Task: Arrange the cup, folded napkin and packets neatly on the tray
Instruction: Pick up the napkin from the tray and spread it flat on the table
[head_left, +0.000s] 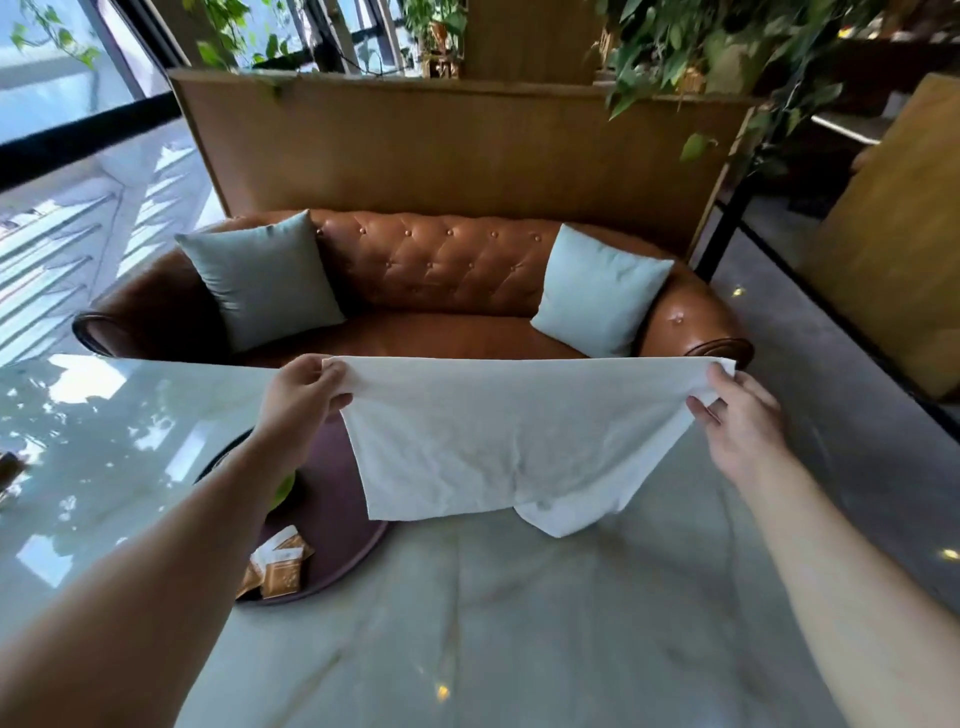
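On the left part of the glossy pale table (519, 623) sat the dark round tray (343, 551), with the packets (278, 566) near its front rim. The left hand (301, 400) and right hand (737, 421) each pinched a top corner of the white napkin (493, 441), stretching it above the table's middle, likely to fold it. Beyond the far edge stood a brown leather sofa (441, 291)
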